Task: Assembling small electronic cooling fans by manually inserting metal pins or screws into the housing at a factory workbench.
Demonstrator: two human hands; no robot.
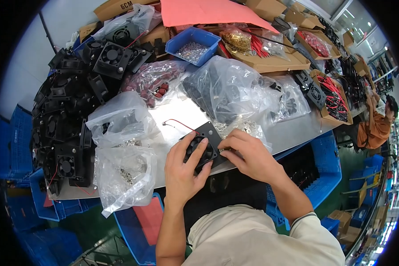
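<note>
A black cooling fan on a square black housing [207, 130] is at the table's front edge, with a thin red and black lead running off to its upper left. My left hand [182, 174] is closed around its left side, fingers lying over the fan's face. At its right edge my right hand [251, 156] pinches something small and metallic, mostly hidden by the fingertips. Just behind that hand lies a clear bag of small shiny metal parts [252, 128]. Left of my left hand is another clear bag [125, 173] with small metal pieces.
Black fans [66, 128] are heaped at the left. Behind stand a blue bin of small metal parts [193, 46], a bag of dark red parts [157, 84], a large bag of black parts [226, 88] and a box of red and black wires [332, 95]. Blue crates [319, 164] sit below the table; a person [377, 119] is far right.
</note>
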